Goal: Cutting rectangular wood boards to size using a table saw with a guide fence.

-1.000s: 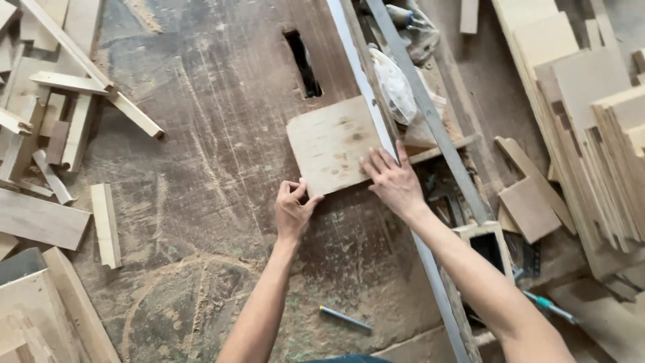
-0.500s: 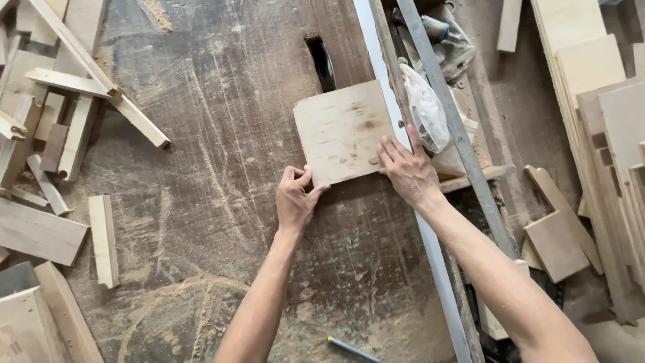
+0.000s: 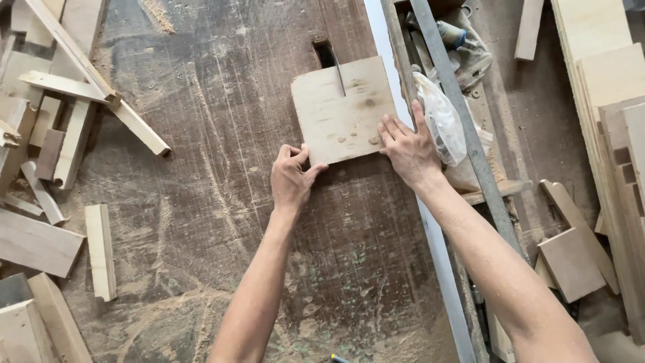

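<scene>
Both hands pressing the board [image 3: 342, 111] flat on the saw table [image 3: 222, 202] w/ blade slot [image 3: 324, 52] cutting in. Left hand [image 3: 291, 180] fingers curled, pinching the near corner; right hand [image 3: 408, 146] fingers spread flat, keeping it against the fence [image 3: 430, 228].

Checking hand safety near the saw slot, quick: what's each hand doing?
Left hand: fingers curled, pressing the wood panel near corner.
Right hand: open, flat on its near right edge.
</scene>
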